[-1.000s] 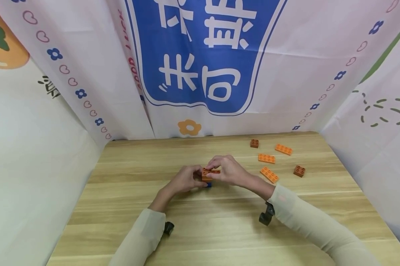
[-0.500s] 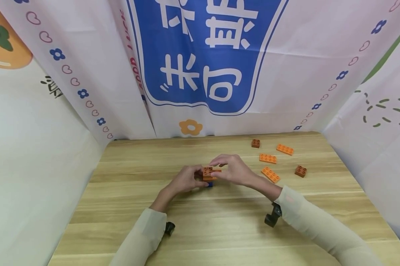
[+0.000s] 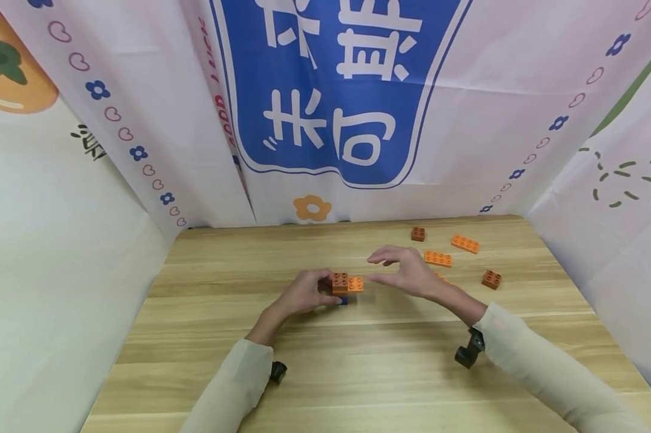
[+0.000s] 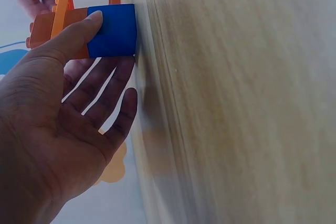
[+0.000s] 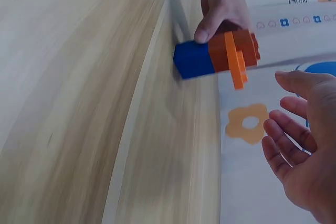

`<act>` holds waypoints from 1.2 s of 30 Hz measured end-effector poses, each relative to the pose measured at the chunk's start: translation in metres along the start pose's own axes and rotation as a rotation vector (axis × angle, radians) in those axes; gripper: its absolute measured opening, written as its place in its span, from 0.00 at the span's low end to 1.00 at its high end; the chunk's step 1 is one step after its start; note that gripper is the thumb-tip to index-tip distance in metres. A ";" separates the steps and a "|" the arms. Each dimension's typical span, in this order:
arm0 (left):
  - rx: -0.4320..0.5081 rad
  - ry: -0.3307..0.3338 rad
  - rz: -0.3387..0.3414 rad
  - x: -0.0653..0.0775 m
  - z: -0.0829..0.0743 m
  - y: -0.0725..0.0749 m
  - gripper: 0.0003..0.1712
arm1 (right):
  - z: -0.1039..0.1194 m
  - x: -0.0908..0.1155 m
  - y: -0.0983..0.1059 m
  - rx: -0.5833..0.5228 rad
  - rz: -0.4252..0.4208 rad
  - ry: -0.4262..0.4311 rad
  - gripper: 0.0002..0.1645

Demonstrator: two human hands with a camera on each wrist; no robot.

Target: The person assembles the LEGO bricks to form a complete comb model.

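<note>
My left hand [image 3: 304, 293] pinches a small stack of toy building bricks on the table. At its base is a blue brick [image 4: 115, 30], with the thumb lying across its upper edge. Over that sits a brown brick [image 5: 218, 52], then an orange plate [image 3: 356, 284] that juts out to the right, and another brown brick [image 3: 340, 281] on top. The left fingers reach round the far side, partly hidden by the stack in the head view. To the right, apart from the stack, my right hand [image 3: 407, 273] holds nothing, its fingers loosely spread.
Loose on the table's right side lie two brown bricks, one at the back [image 3: 418, 234] and one farther right [image 3: 491, 279]. Orange plates [image 3: 465, 243] lie between them, one partly covered by the right hand. A printed cloth [image 3: 455, 150] hangs behind the table.
The right hand has let go of the stack's top and drawn back to the right, uncovering the orange plate's studs. The left hand keeps its hold on the stack.
</note>
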State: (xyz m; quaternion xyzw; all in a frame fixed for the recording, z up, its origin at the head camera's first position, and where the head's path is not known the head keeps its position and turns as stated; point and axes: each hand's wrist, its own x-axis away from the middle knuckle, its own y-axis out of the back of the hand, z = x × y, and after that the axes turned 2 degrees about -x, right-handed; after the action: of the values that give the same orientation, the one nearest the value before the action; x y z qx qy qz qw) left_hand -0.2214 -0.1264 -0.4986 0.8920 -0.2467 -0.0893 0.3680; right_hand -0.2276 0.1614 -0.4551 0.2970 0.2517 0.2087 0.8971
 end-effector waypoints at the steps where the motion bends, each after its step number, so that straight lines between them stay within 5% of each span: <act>1: -0.003 0.001 0.001 0.000 0.000 0.000 0.16 | -0.002 0.002 0.002 0.010 0.000 0.002 0.20; 36: -0.007 -0.014 0.009 0.000 0.002 0.000 0.16 | -0.067 0.067 0.064 0.234 0.070 -0.053 0.25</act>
State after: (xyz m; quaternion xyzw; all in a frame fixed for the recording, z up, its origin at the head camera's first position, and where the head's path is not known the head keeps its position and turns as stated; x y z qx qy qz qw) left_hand -0.2218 -0.1275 -0.5004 0.8889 -0.2533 -0.0949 0.3698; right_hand -0.2279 0.2725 -0.4830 0.4138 0.2400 0.2008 0.8549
